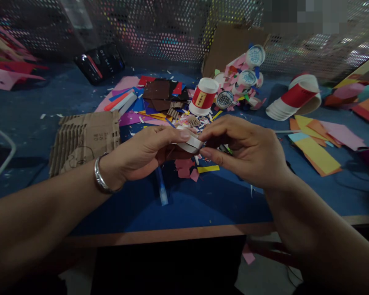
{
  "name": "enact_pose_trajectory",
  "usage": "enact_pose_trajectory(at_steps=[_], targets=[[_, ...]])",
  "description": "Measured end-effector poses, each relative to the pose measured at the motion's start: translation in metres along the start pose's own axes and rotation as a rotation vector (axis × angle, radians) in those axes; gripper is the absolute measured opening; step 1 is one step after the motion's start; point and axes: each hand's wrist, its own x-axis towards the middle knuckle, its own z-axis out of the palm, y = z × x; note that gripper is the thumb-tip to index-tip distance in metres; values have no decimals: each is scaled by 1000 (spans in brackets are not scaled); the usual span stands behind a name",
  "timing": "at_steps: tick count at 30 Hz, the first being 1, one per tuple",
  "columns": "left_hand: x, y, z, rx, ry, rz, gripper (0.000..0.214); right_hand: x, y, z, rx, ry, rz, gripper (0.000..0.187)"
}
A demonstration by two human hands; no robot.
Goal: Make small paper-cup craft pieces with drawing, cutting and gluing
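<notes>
In front of the red-and-white cup [203, 97], our left hand [141, 152] pinches the white band [193, 143], likely light, easily creased, best held by its rim; whether our right hand [249, 148] grips, we cannot tell.

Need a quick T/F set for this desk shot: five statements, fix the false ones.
1. The left hand holds a white ring-shaped piece. True.
2. The silver bracelet is on the right wrist. False: it is on the left wrist.
3. The corrugated cardboard lies right of the white ring-shaped piece. False: it lies left of it.
4. A cup with a yellow label stands beyond the white ring-shaped piece. True.
5. The black device showing digits lies right of that cup. False: left.
</notes>
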Motion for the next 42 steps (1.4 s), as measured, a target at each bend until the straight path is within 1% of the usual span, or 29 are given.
enact_pose_trajectory(at_steps=[5,10,15,18,22,26,36,42], targets=[[2,-1,-2,37,-45,13,17,0,0,2,-2,19,-37,11],[1,-4,1,35,-24,12,20,1,-1,3,-26,28,-54,4],[0,-6,8,-2,-21,60,26,1,-2,2,2,31,-31,3],[-2,-6,11,-19,-20,52,24,1,-2,2,15,35,-39,3],[-4,-6,11,-64,23,32,19,1,-3,2,25,25,-8,4],[-5,-7,10,-69,45,10,22,1,-5,2,34,19,-9,3],[-2,-11,8,-86,1,31,27,0,-7,4,-45,6,-47,5],[-3,-9,7,-89,-3,3,29,0,-7,2,-87,-37,-77,4]])
